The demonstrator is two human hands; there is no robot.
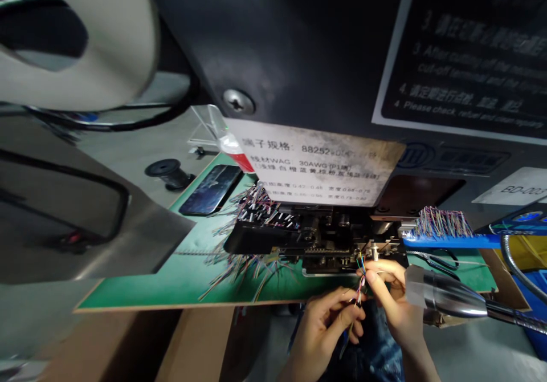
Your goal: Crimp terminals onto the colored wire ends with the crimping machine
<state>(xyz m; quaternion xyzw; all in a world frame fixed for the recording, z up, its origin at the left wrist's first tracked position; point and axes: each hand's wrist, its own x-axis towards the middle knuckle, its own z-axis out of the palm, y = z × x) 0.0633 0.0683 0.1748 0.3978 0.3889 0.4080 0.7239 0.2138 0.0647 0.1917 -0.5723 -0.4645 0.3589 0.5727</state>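
Note:
Between my two hands runs a thin bundle of coloured wires [358,297], its loose ends fanned out near the machine. My left hand [327,328] pinches the lower part of the bundle, fingers curled round it. Higher up, my right hand [387,288] pinches the wires near their ends between thumb and forefinger. Just beyond the fingertips lies the crimping machine's working area [337,245], with metal parts and a strip of terminals. A lamp with a metal head [455,295] stands close to my right hand and partly covers its wrist.
Loose wire bundles [252,273] lie left of the machine on the green table [149,285]. A phone [211,189] rests behind them. Scissors [436,261] and a blue tray [453,240] of upright cut wires are at right. The dark machine housing [299,45] overhangs the work.

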